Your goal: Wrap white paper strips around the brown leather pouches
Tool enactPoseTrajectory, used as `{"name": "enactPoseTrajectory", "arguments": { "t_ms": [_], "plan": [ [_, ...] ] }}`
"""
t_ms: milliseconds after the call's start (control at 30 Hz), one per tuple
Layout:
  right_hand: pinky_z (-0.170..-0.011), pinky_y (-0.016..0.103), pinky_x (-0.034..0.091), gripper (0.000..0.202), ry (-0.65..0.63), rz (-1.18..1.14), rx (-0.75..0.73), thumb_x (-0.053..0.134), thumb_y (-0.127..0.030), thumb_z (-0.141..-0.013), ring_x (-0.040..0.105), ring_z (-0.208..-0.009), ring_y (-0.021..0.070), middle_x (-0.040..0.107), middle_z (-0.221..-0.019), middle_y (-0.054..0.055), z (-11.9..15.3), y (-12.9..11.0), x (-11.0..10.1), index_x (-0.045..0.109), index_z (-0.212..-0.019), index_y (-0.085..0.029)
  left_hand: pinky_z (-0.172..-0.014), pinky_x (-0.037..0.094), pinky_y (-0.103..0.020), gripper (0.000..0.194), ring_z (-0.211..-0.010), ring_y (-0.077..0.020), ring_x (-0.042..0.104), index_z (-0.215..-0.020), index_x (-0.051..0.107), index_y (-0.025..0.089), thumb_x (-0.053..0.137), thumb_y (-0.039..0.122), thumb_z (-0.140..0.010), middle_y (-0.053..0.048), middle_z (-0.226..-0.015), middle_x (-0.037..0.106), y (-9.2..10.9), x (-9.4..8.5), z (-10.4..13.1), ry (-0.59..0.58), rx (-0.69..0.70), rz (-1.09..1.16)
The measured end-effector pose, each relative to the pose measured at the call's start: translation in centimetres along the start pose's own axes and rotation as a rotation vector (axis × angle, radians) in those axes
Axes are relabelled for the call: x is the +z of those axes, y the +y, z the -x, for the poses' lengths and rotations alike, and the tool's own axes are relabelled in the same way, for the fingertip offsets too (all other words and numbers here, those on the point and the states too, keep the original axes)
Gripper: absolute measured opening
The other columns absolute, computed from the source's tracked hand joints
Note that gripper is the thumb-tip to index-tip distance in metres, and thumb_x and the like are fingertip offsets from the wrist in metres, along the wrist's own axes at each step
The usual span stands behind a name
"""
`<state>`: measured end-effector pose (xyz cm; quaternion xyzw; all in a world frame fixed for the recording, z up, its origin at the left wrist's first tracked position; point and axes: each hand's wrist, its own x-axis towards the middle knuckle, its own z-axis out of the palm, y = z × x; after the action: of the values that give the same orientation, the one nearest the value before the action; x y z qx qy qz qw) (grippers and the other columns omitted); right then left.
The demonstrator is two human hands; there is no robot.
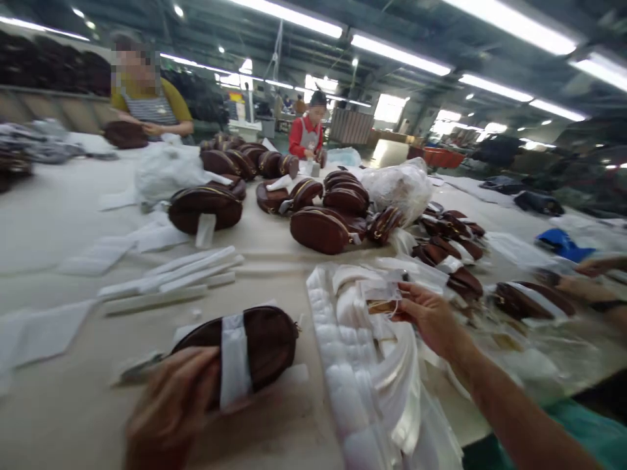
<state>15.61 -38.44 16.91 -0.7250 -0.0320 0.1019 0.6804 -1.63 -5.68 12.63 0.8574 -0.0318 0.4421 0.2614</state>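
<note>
My left hand [171, 398] is closed on the near left side of a dark brown oval pouch [272, 346]. A white paper band [235, 359] wraps around the pouch's middle. My right hand [426, 316] pinches a small clear packet [381, 297] with a brown tag and thin white string. Under the packet lies white bubble wrap [337, 365] with a bundle of white strips [399, 391]. The lower part of my left hand is blurred.
Brown pouches [318, 230] are heaped across the middle of the table [274, 274]. Folded white paper strips [181, 271] lie at left, plastic bags [399, 186] behind. Another person's hands [592, 287] are at the right edge, near a banded pouch [531, 300]. Two people work across the table.
</note>
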Motion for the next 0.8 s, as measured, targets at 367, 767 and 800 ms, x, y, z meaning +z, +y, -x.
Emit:
{"name": "enactPoseTrajectory", "arguments": {
  "t_ms": [367, 767, 800],
  "plan": [
    [-0.06, 0.028, 0.055, 0.033, -0.401, -0.224, 0.034, 0.077, -0.039, -0.066, 0.06, -0.059, 0.0134, 0.068, -0.074, 0.001, 4.8, 3.3, 17.4, 0.069, -0.091, -0.019, -0.072, 0.043, -0.032, 0.02, -0.08, -0.0192, 0.051, -0.101, 0.062, 0.015, 0.05, 0.028, -0.091, -0.008, -0.086, 0.058, 3.8, 3.4, 0.7, -0.036, -0.131, -0.216],
    [-0.063, 0.027, 0.052, 0.039, -0.537, -0.353, 0.168, 0.073, -0.032, -0.073, 0.06, -0.064, 0.0134, 0.067, -0.077, -0.001, 6.5, 5.3, 19.6, 0.062, -0.109, -0.023, -0.071, 0.037, -0.031, 0.016, -0.077, -0.0161, 0.05, -0.083, 0.062, 0.014, 0.047, 0.014, -0.09, -0.005, -0.082, 0.059, 2.0, 2.2, 1.5, -0.133, -0.076, -0.095],
    [-0.064, 0.027, 0.052, 0.039, -0.538, -0.36, 0.176, 0.073, -0.031, -0.073, 0.06, -0.066, 0.0137, 0.067, -0.079, 0.0, 6.5, 5.6, 19.6, 0.062, -0.11, -0.023, -0.071, 0.037, -0.031, 0.015, -0.078, -0.0163, 0.051, -0.086, 0.062, 0.014, 0.047, 0.015, -0.09, -0.005, -0.084, 0.059, 1.9, 2.1, 1.6, -0.151, -0.084, -0.085]
  ]
}}
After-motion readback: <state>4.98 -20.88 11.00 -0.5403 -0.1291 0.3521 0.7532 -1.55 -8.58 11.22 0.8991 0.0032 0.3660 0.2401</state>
